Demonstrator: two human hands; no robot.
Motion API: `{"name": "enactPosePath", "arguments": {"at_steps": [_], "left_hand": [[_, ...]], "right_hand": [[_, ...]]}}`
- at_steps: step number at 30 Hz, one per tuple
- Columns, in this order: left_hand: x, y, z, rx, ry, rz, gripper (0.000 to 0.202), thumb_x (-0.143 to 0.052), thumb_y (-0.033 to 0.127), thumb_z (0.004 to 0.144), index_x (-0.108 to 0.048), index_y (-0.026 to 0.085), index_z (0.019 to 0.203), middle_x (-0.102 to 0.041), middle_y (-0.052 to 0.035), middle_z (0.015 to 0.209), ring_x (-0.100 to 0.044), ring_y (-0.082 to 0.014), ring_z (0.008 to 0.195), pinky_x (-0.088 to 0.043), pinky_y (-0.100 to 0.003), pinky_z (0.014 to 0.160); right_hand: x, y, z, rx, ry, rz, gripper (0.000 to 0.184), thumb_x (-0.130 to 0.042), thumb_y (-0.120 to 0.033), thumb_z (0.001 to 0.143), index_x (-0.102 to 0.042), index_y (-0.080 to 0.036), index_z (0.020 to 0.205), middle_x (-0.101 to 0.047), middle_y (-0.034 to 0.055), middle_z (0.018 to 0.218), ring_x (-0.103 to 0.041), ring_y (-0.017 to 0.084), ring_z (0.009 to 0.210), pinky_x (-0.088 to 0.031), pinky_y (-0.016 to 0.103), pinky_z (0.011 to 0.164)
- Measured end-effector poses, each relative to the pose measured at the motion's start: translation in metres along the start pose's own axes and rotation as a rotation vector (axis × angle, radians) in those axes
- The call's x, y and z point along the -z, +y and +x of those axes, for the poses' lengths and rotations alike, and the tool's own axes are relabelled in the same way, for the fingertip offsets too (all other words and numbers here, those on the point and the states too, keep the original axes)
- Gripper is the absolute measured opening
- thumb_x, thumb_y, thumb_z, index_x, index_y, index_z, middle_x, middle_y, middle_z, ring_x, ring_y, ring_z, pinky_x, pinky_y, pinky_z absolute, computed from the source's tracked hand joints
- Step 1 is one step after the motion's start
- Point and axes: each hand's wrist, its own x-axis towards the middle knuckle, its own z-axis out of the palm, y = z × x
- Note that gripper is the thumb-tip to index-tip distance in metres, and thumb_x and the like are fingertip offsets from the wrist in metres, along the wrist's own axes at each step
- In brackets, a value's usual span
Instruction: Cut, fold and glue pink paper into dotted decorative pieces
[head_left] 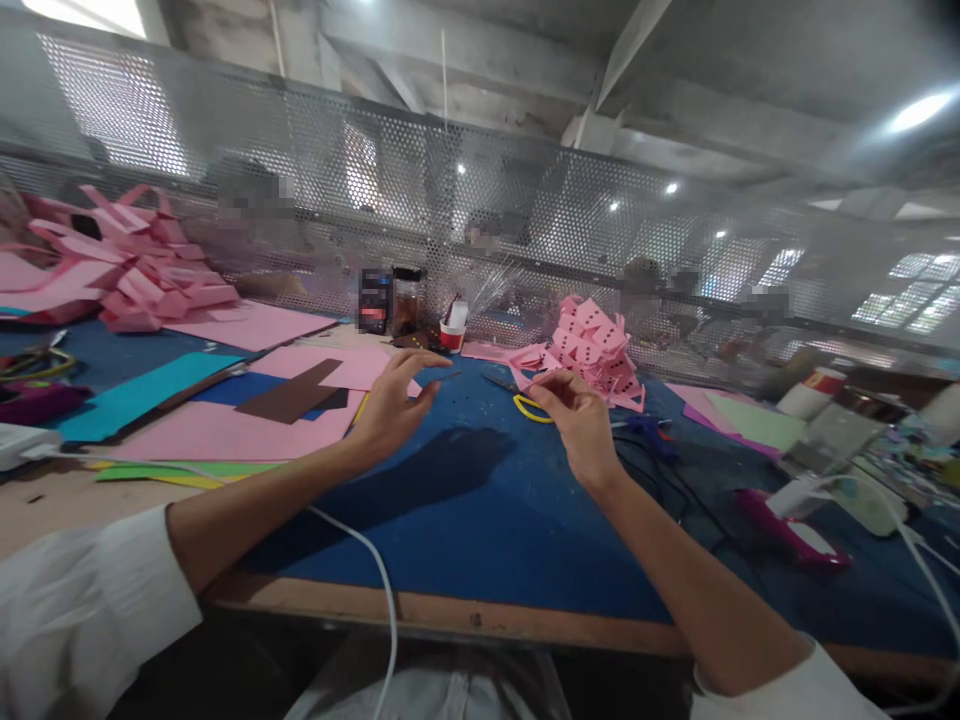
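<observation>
My left hand [397, 400] hovers above the blue mat [480, 540], its thumb and fingers curved and apart. A small dark sliver shows just off its fingertips, too small to name. My right hand [577, 415] is closed in a pinch, and what lies between its fingertips is hidden. Directly by those fingertips are scissors [532, 408] with a yellow handle, their dark blades pointing left. The hand covers part of them, so I cannot tell whether they are held or lie on the mat. Behind it rises a heap of pink paper pieces [592, 345] with dark dots.
Pink sheets [247, 430], a brown strip [292, 392] and a turquoise strip [150, 395] lie at left, below a pile of pink folded strips [150, 260]. A red-and-white cup [453, 335] stands behind. A white cable [379, 560] crosses the front edge; a blue tool [651, 437] lies right.
</observation>
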Motion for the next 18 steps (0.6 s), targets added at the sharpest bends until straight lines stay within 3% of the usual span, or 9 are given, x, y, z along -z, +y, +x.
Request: {"name": "enactPosePath", "arguments": {"at_steps": [3,6,9,13,18], "left_hand": [[0.0,-0.005,0.003,-0.011,-0.004,0.009,0.03,-0.047,0.018,0.09,-0.061,0.022,0.116,-0.06,-0.0069,0.117,-0.054,-0.0217,0.115,-0.043,-0.037,0.1],[0.0,-0.025,0.01,-0.002,-0.052,0.155,0.029,-0.048,0.021,0.089,-0.061,0.021,0.115,-0.062,-0.008,0.118,-0.053,-0.0236,0.117,-0.04,-0.039,0.103],[0.0,-0.059,0.015,0.157,-0.248,0.417,0.033,-0.049,0.03,0.089,-0.061,0.024,0.12,-0.06,-0.0089,0.129,-0.049,-0.0292,0.123,-0.036,-0.046,0.104],[-0.001,-0.096,0.011,0.239,-0.372,0.48,0.041,-0.048,0.038,0.09,-0.06,0.024,0.126,-0.058,-0.0125,0.136,-0.05,-0.0345,0.124,-0.037,-0.05,0.1],[-0.001,-0.104,0.006,0.271,-0.459,0.497,0.041,-0.045,0.052,0.089,-0.07,0.03,0.113,-0.066,-0.0082,0.126,-0.056,-0.034,0.116,-0.038,-0.048,0.097]], "right_hand": [[0.001,0.001,-0.001,0.054,0.021,-0.077,0.017,-0.067,-0.039,0.084,-0.067,-0.024,0.091,-0.067,0.0023,0.09,-0.061,0.018,0.083,-0.049,0.033,0.08],[0.001,0.004,-0.001,0.076,0.036,-0.113,0.016,-0.065,-0.039,0.085,-0.066,-0.024,0.091,-0.067,0.0026,0.089,-0.061,0.018,0.081,-0.049,0.033,0.078],[0.002,0.009,0.001,0.079,0.037,-0.136,0.015,-0.065,-0.038,0.085,-0.066,-0.024,0.089,-0.067,0.0028,0.089,-0.061,0.018,0.08,-0.049,0.034,0.078],[0.002,0.014,0.001,0.09,0.015,-0.167,0.013,-0.065,-0.036,0.086,-0.066,-0.023,0.089,-0.068,0.0034,0.09,-0.062,0.018,0.082,-0.048,0.034,0.078],[0.001,0.013,0.0,0.082,-0.003,-0.174,0.015,-0.064,-0.036,0.086,-0.067,-0.022,0.09,-0.069,0.0038,0.091,-0.062,0.018,0.082,-0.048,0.032,0.077]]}}
